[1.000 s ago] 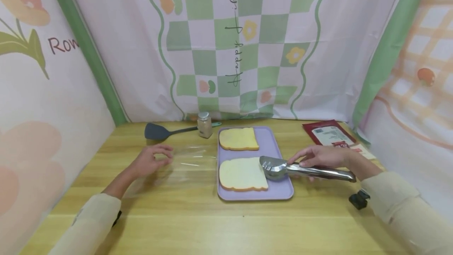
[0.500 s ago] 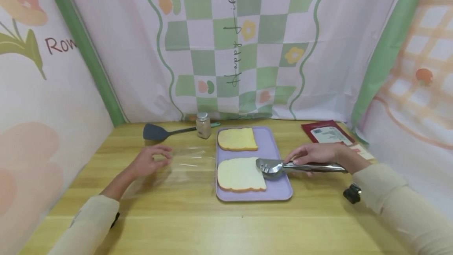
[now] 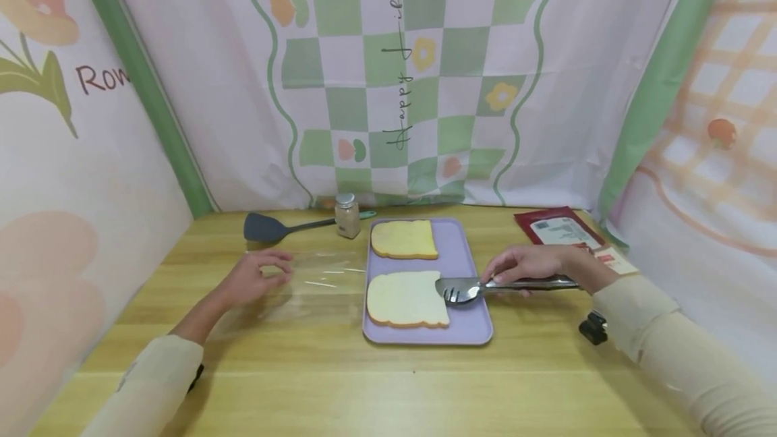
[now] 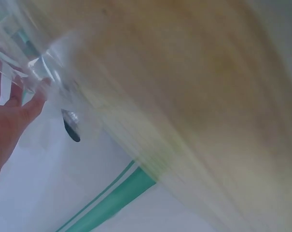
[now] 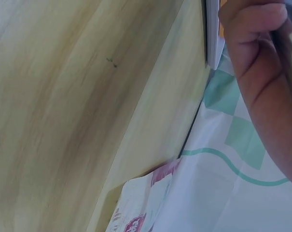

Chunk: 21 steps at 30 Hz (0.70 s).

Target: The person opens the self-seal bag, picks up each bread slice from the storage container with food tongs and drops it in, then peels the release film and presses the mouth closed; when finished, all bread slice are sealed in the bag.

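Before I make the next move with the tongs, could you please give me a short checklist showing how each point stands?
1. Right hand gripping the metal tongs: ok.
2. Tongs' head at the near bread slice: ok, it meets the right edge.
3. Slice firmly clamped by the tongs: cannot tell.
4. Near slice apart from the far bread slice: ok, bare tray shows between them.
5. Left hand at the clear plastic bag: ok, though whether it pinches the film is hard to see.
6. Bag mouth open: cannot tell, the film is too transparent.
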### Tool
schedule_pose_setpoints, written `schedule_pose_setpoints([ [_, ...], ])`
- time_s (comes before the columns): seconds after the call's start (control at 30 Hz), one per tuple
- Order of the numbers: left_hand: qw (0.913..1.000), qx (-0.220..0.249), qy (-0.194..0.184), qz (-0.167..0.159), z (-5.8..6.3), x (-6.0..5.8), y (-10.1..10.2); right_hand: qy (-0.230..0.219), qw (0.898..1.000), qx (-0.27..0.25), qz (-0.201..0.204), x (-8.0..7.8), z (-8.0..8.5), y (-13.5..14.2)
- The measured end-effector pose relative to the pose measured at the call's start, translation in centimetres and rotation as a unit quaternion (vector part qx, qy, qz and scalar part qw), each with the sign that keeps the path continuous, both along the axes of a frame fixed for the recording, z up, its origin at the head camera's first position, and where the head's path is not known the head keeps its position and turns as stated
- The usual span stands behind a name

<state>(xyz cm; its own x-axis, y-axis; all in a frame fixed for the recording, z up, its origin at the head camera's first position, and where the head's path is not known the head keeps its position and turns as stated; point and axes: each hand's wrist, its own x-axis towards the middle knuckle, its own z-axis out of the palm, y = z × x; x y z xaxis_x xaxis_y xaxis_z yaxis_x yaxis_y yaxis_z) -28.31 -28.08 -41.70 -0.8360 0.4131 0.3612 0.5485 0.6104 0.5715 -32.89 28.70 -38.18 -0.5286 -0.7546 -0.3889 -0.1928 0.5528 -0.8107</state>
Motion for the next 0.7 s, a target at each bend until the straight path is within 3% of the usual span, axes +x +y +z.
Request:
schedule_pose_setpoints([
  [0.23, 0.9995, 0.007, -0.028, 0.015, -0.1, 0.0, -0.2, 0.009, 1.0, 0.005, -0.001, -0.2, -0.7, 0.3],
  [0.7, 0.9995, 0.005, -0.024, 0.019, 0.2, -0.1, -0.3, 0.02, 0.999, 0.022, -0.019, -0.8, -1.1, 2.3],
])
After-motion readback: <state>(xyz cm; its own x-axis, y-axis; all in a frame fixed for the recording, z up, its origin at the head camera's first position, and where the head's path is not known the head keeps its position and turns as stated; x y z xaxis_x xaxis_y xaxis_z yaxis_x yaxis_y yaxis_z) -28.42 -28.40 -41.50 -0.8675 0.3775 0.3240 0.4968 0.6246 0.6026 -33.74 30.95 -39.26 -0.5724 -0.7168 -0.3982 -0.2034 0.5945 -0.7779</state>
